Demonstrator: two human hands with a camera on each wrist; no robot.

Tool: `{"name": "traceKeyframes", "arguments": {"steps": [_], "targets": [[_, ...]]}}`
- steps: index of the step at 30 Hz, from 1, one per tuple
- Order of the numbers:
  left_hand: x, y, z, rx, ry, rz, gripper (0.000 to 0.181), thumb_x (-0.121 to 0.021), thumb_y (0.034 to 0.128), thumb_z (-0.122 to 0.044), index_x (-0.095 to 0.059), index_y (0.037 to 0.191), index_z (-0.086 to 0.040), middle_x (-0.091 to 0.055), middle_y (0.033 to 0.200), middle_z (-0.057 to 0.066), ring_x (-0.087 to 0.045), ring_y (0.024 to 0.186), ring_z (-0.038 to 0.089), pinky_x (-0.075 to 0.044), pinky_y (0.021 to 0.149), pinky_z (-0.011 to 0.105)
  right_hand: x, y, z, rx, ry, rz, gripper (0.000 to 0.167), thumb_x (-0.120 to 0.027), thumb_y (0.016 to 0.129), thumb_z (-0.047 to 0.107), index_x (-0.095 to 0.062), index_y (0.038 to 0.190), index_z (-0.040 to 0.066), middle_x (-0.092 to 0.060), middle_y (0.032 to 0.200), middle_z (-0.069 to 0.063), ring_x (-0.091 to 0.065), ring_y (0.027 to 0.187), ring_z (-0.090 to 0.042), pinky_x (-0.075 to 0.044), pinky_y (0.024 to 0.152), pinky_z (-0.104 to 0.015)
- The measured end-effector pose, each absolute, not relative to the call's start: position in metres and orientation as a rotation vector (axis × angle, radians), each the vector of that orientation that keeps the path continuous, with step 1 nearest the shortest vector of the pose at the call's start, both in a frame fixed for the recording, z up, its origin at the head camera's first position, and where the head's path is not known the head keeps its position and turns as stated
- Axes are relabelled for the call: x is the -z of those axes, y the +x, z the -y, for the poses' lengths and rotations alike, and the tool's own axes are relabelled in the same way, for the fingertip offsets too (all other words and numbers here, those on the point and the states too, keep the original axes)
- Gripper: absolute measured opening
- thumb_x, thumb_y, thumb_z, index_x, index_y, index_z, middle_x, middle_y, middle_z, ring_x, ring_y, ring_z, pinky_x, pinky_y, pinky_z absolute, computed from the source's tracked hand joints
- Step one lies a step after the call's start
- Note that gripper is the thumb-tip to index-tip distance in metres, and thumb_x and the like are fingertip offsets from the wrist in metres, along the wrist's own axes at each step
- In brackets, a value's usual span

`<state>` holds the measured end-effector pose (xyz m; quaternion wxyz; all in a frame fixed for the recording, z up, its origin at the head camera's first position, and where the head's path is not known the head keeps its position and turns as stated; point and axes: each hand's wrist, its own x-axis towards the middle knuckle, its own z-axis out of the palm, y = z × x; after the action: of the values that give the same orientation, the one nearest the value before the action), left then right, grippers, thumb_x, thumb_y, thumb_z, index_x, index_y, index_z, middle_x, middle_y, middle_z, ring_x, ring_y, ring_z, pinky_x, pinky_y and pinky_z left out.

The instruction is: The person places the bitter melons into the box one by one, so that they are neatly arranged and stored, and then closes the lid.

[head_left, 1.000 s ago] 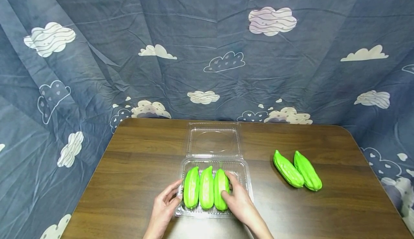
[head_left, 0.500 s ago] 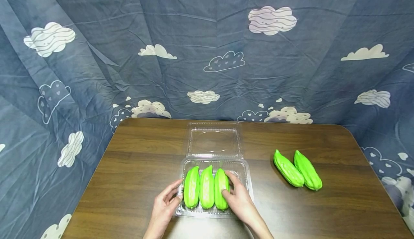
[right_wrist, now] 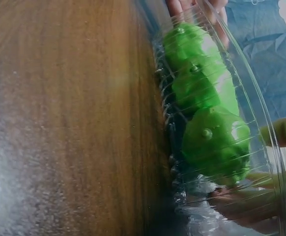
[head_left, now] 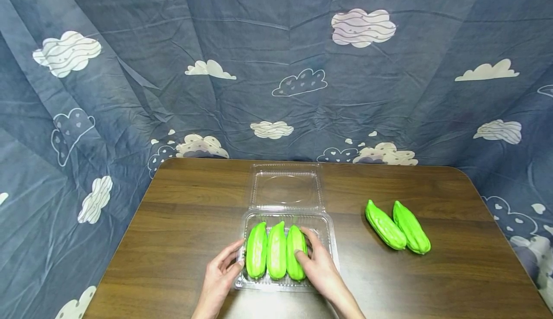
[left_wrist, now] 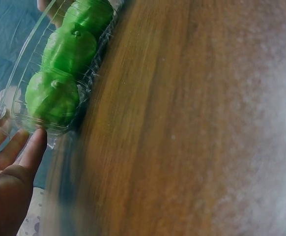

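In the head view, three bright green, lengthwise-ribbed fruits that look like bitter melons lie side by side in a clear plastic clamshell box [head_left: 259, 287]: a left one [head_left: 257, 252], a middle one [head_left: 276, 252] and a right one [head_left: 295, 254]. My right hand [head_left: 323, 270] holds the right bitter melon, thumb on its top and fingers on its right side inside the box. At the box's left wall, my left hand [head_left: 219, 273] rests extended fingers and thumb against the plastic. The left wrist view shows those fingertips [left_wrist: 37, 140] on the wall.
The box's lid [head_left: 286, 188] lies folded back flat behind it. Two more bitter melons [head_left: 385, 228] lie next to each other on the brown wooden table [head_left: 181, 223], to the right. A blue cloth [head_left: 259, 31] with cloud prints hangs behind the table.
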<state>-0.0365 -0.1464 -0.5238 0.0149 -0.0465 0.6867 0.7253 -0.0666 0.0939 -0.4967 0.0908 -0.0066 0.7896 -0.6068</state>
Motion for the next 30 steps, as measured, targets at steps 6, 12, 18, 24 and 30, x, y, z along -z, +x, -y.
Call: {"name": "traceKeyframes", "arguments": {"steps": [6,12,18,24,30], "targets": [[0.524,-0.036,0.147,-2.244,-0.143,-2.144,0.049,-0.062,0.087,0.008,-0.056,0.135,0.0,-0.051,0.14,0.018,-0.054,0.12,0.027,-0.047,0.096,0.022,0.496,-0.063,-0.092,1.937,-0.051,-2.408,0.056,-0.058,0.091,-0.002,-0.041,0.145,0.002,-0.039,0.147,-0.026,-0.043,0.129,-0.046,-0.037,0.106,-0.048],[0.524,-0.037,0.147,-2.24,-0.138,-2.15,0.049,-0.062,0.087,0.007,-0.056,0.135,0.0,-0.052,0.14,0.017,-0.054,0.121,0.028,-0.046,0.096,0.022,0.498,-0.057,-0.091,2.109,-0.184,-2.524,0.056,-0.06,0.087,-0.013,-0.054,0.137,0.013,-0.051,0.141,-0.01,-0.048,0.129,-0.03,-0.04,0.106,-0.039],[0.524,-0.037,0.146,-2.231,-0.147,-2.158,0.049,-0.063,0.0868,0.006,-0.056,0.135,0.0,-0.051,0.141,0.017,-0.054,0.122,0.028,-0.045,0.097,0.021,0.498,-0.05,-0.098,2.055,-0.44,-2.69,0.06,-0.064,0.083,-0.014,-0.054,0.137,0.009,-0.055,0.137,-0.007,-0.048,0.128,-0.018,-0.041,0.103,-0.026],[0.524,-0.037,0.146,-2.218,-0.144,-2.172,0.049,-0.063,0.0865,0.006,-0.056,0.135,0.0,-0.052,0.14,0.017,-0.054,0.121,0.028,-0.046,0.096,0.022,0.496,-0.042,-0.112,1.891,-0.521,-2.857,0.056,-0.066,0.086,-0.008,-0.052,0.139,0.007,-0.055,0.137,-0.007,-0.05,0.126,-0.018,-0.041,0.102,-0.021],[0.523,-0.037,0.146,-2.199,-0.15,-2.189,0.05,-0.063,0.0863,0.006,-0.056,0.135,-0.001,-0.052,0.14,0.017,-0.054,0.121,0.028,-0.046,0.097,0.023,0.498,-0.038,-0.125,1.875,-0.489,-2.937,0.055,-0.067,0.085,-0.01,-0.054,0.137,0.006,-0.056,0.135,-0.008,-0.056,0.116,-0.017,-0.041,0.101,-0.019]]}}
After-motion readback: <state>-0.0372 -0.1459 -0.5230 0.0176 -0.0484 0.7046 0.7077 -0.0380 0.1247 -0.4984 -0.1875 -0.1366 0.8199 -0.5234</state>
